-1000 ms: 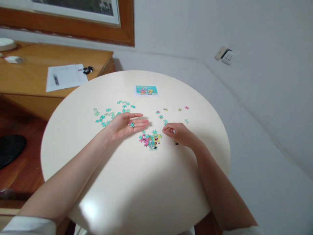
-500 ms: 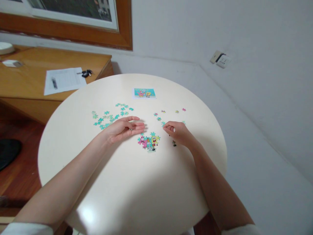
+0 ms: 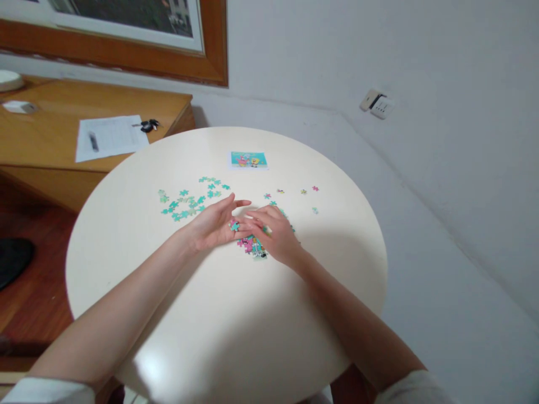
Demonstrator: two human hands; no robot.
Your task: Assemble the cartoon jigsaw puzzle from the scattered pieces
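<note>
My left hand (image 3: pixel 213 224) lies palm up on the round cream table (image 3: pixel 219 314), fingers stretched out, with a small teal puzzle piece (image 3: pixel 234 225) on them. My right hand (image 3: pixel 273 235) has its fingertips at that piece, touching the left fingers; whether it grips the piece I cannot make out. Under both hands sits a partly joined cartoon puzzle (image 3: pixel 252 247), mostly hidden by the right hand. Several loose teal pieces (image 3: pixel 189 203) lie left of my left hand. A few pink and teal pieces (image 3: pixel 301 193) lie scattered to the right.
A small reference picture card (image 3: pixel 248 159) lies at the table's far side. A wooden desk (image 3: pixel 50 140) at the left holds a sheet of paper (image 3: pixel 110 137) and keys (image 3: pixel 147 124). White walls stand behind and to the right, with a wall socket (image 3: pixel 377 104).
My right hand has moved left from beside the joined puzzle to the fingertips of my left hand. The left hand has stayed in place, palm up.
</note>
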